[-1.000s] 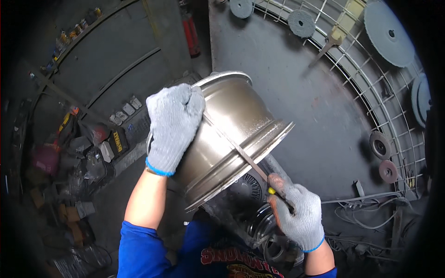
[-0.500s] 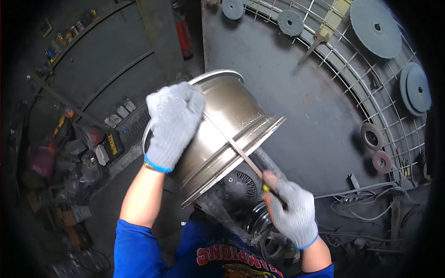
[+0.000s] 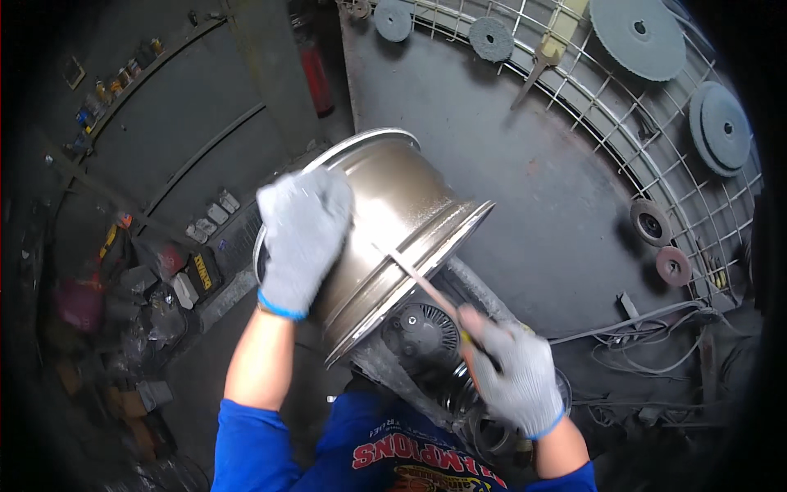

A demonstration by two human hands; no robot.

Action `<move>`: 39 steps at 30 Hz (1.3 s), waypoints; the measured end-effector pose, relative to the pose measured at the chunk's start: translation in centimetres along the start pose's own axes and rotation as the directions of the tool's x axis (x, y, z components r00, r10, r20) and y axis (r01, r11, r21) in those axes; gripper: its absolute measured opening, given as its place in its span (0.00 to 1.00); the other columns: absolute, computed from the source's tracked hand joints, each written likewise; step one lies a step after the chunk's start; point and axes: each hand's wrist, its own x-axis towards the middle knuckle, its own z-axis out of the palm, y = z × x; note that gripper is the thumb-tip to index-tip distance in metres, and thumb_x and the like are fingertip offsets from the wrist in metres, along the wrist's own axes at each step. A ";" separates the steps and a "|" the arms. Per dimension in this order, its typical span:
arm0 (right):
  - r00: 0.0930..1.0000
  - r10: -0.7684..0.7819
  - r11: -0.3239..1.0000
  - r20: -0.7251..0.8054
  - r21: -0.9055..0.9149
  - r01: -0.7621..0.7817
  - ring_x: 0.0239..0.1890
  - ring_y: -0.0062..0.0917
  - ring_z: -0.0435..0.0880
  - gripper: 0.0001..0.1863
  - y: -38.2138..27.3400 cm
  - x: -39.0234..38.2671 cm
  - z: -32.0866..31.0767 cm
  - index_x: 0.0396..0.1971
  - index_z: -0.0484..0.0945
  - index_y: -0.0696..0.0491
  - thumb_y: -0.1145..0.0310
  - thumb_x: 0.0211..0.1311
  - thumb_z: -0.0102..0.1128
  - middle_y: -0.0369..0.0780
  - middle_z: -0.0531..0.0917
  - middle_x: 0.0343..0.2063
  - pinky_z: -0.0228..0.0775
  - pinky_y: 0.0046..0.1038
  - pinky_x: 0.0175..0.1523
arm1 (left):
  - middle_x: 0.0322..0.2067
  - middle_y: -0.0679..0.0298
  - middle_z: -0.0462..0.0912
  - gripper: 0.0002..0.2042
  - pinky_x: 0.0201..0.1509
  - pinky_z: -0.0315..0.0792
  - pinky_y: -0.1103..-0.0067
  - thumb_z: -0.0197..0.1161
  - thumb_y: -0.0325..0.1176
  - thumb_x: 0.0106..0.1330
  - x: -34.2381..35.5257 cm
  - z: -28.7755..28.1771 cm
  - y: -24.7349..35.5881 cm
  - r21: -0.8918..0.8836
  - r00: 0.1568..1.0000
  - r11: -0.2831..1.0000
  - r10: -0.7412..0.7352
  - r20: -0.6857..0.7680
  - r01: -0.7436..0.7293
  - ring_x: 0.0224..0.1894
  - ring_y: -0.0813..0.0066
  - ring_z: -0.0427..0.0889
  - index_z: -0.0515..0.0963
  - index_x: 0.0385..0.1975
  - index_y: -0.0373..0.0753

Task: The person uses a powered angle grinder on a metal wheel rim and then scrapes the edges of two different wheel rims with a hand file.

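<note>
A bronze-silver metal wheel rim [image 3: 385,193] lies tilted on its side in front of me, its nearer lip bright and bare. My left hand [image 3: 303,238], in a grey glove with a blue cuff, is closed on the rim's left side; its fingertips are partly hidden. In my gloved right hand [image 3: 520,373] is a long, narrow file [image 3: 422,283] with a yellow and orange handle, gripped with the thumb laid along it. The file's blade lies across the rim's nearer lip, its tip over the barrel.
Below the rim is a dark round machine part [image 3: 422,336] with radial fins. A grey panel [image 3: 525,205] stands beyond, with grinding discs [image 3: 639,33] on a wire grid. Cables [image 3: 656,361] run at right. Clutter and a black-yellow case [image 3: 202,269] lie left; a red cylinder [image 3: 316,78] stands behind.
The file has been drawn back toward me, so less of its blade lies over the rim. My left hand keeps its hold on the rim. The whole view has shifted slightly.
</note>
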 end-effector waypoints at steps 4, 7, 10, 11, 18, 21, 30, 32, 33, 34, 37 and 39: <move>0.993 0.119 0.993 0.000 -0.005 -0.119 0.17 0.33 0.80 0.21 -0.5 -8.5 -2.1 0.49 0.88 0.54 0.76 0.52 0.76 0.44 0.86 0.24 0.74 0.35 0.23 | 0.14 0.51 0.77 0.19 0.29 0.72 0.63 0.62 0.33 0.67 -2.8 0.0 4.7 0.046 0.952 0.965 0.245 0.183 -0.257 0.17 0.53 0.79 0.77 0.11 0.38; 0.992 0.127 0.992 -0.007 -0.019 -0.128 0.18 0.34 0.81 0.20 -0.4 -5.9 -1.3 0.49 0.88 0.54 0.75 0.53 0.76 0.44 0.85 0.23 0.74 0.34 0.24 | 0.14 0.49 0.75 0.20 0.29 0.70 0.62 0.63 0.34 0.68 -1.8 1.2 2.6 -0.107 0.986 0.988 0.120 0.119 -0.108 0.17 0.53 0.78 0.74 0.12 0.35; 0.993 -0.068 0.998 -0.096 -0.022 0.066 0.22 0.34 0.82 0.20 0.5 0.7 0.5 0.52 0.87 0.51 0.72 0.58 0.74 0.42 0.83 0.24 0.75 0.35 0.25 | 0.17 0.43 0.73 0.19 0.27 0.69 0.63 0.62 0.37 0.70 1.6 1.4 -1.1 0.039 0.998 0.998 0.052 -0.041 -0.050 0.20 0.48 0.80 0.78 0.18 0.31; 0.993 -0.035 0.999 -0.115 0.014 0.036 0.22 0.33 0.82 0.20 0.7 1.3 0.9 0.52 0.87 0.51 0.71 0.59 0.74 0.41 0.83 0.25 0.75 0.34 0.25 | 0.18 0.42 0.74 0.19 0.26 0.69 0.63 0.62 0.37 0.71 2.1 1.6 -1.7 0.172 0.992 0.982 0.097 -0.081 -0.082 0.20 0.46 0.80 0.78 0.19 0.31; 0.991 0.057 0.986 0.122 -0.165 -0.036 0.20 0.30 0.80 0.23 -1.8 -6.9 -3.9 0.53 0.86 0.54 0.69 0.56 0.75 0.40 0.87 0.29 0.74 0.33 0.25 | 0.15 0.47 0.73 0.19 0.31 0.71 0.60 0.61 0.36 0.67 -2.7 0.8 3.9 0.037 0.941 0.961 0.259 0.217 -0.273 0.19 0.46 0.77 0.75 0.13 0.35; 0.993 0.074 0.987 0.092 -0.150 -0.060 0.21 0.32 0.81 0.23 -1.5 -5.4 -3.1 0.53 0.87 0.54 0.69 0.56 0.75 0.39 0.84 0.23 0.74 0.34 0.25 | 0.23 0.60 0.82 0.10 0.37 0.67 0.61 0.60 0.39 0.64 -1.7 0.7 2.5 0.122 0.942 0.975 0.142 0.304 -0.187 0.25 0.55 0.81 0.83 0.22 0.47; 0.997 0.064 0.993 0.048 -0.099 -0.059 0.20 0.33 0.81 0.24 -1.2 -4.9 -2.2 0.56 0.85 0.50 0.70 0.58 0.74 0.41 0.81 0.21 0.75 0.33 0.25 | 0.17 0.46 0.78 0.16 0.31 0.77 0.60 0.59 0.37 0.65 -0.2 0.2 2.6 0.077 0.950 0.983 0.141 0.278 -0.169 0.21 0.44 0.81 0.80 0.16 0.35; 0.992 0.121 0.991 0.042 -0.055 -0.119 0.20 0.29 0.80 0.27 -1.8 -8.6 -2.6 0.57 0.85 0.52 0.72 0.54 0.76 0.40 0.83 0.22 0.76 0.32 0.25 | 0.18 0.57 0.82 0.10 0.34 0.70 0.62 0.63 0.37 0.63 -1.8 0.0 4.1 0.191 0.874 0.931 0.200 0.443 -0.310 0.25 0.57 0.85 0.83 0.20 0.44; 0.976 0.208 0.978 0.072 -0.020 -0.207 0.20 0.28 0.80 0.28 -2.1 -9.2 -2.9 0.57 0.85 0.53 0.74 0.52 0.77 0.40 0.83 0.22 0.76 0.31 0.26 | 0.18 0.57 0.83 0.09 0.35 0.69 0.63 0.63 0.37 0.62 -2.0 0.2 4.4 0.221 0.849 0.891 0.265 0.457 -0.397 0.25 0.58 0.85 0.83 0.20 0.45; 0.994 0.094 0.989 0.054 -0.117 -0.087 0.19 0.29 0.80 0.27 -1.6 -7.8 -2.6 0.56 0.86 0.53 0.72 0.52 0.77 0.39 0.83 0.23 0.75 0.31 0.25 | 0.20 0.57 0.83 0.10 0.35 0.69 0.62 0.62 0.38 0.64 -1.5 0.2 3.7 0.139 0.902 0.961 0.167 0.397 -0.239 0.25 0.58 0.84 0.83 0.22 0.45; 0.989 -0.053 0.998 -0.139 -0.028 0.049 0.20 0.37 0.80 0.23 0.7 -1.0 1.1 0.56 0.85 0.51 0.70 0.60 0.75 0.41 0.80 0.22 0.74 0.35 0.26 | 0.26 0.55 0.87 0.13 0.40 0.77 0.57 0.58 0.39 0.67 2.7 0.8 0.4 0.133 0.975 0.991 -0.050 0.215 0.022 0.32 0.51 0.88 0.84 0.25 0.40; 0.987 0.013 1.000 -0.162 0.013 -0.011 0.21 0.37 0.81 0.23 0.5 1.0 1.5 0.56 0.85 0.50 0.70 0.60 0.75 0.42 0.81 0.23 0.74 0.36 0.26 | 0.28 0.53 0.88 0.13 0.43 0.79 0.55 0.58 0.39 0.66 4.9 1.0 -0.9 0.355 0.974 0.935 -0.083 0.210 0.004 0.35 0.49 0.89 0.85 0.26 0.38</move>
